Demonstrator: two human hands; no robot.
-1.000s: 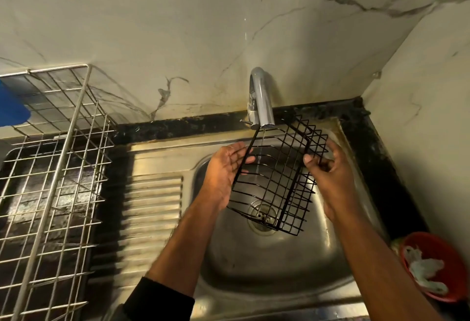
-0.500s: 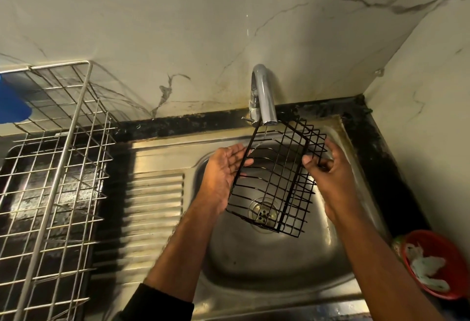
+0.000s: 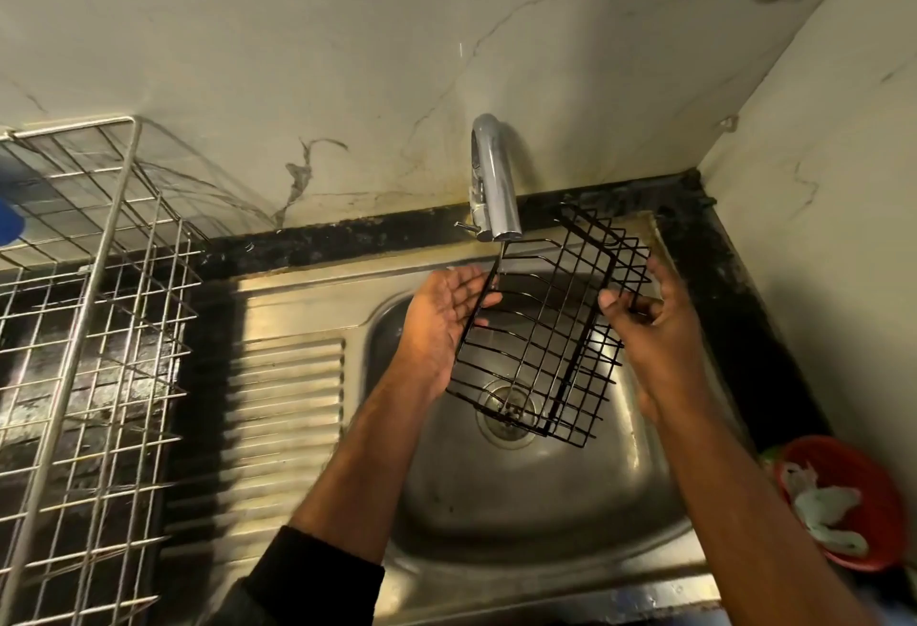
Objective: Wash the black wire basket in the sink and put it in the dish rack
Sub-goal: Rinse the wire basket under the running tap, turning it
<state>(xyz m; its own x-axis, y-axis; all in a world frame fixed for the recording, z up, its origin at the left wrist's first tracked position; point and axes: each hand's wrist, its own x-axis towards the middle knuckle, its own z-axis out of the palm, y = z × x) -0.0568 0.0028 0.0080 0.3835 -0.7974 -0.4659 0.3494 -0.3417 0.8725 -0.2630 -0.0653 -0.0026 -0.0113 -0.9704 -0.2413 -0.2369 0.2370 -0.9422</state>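
Though tilted, black wire basket (image 3: 546, 332) intact.

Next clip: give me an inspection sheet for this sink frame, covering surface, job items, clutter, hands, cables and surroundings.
Surface: steel sink with a ribbed drainboard to its left; drain visible through the basket wires.
Job's things: black wire basket held tilted over the bowl, its top corner under the tap; dish rack stands left of the drainboard.
Clutter: red bowl with white scraps at the right edge; blue object at the rack's far left, cut off.
Hands: left hand flat against the basket's left side, fingers straight; right hand pinches the right side wires.
Cables: nothing seen.
Surroundings: marbled wall, dark counter strip behind the sink.
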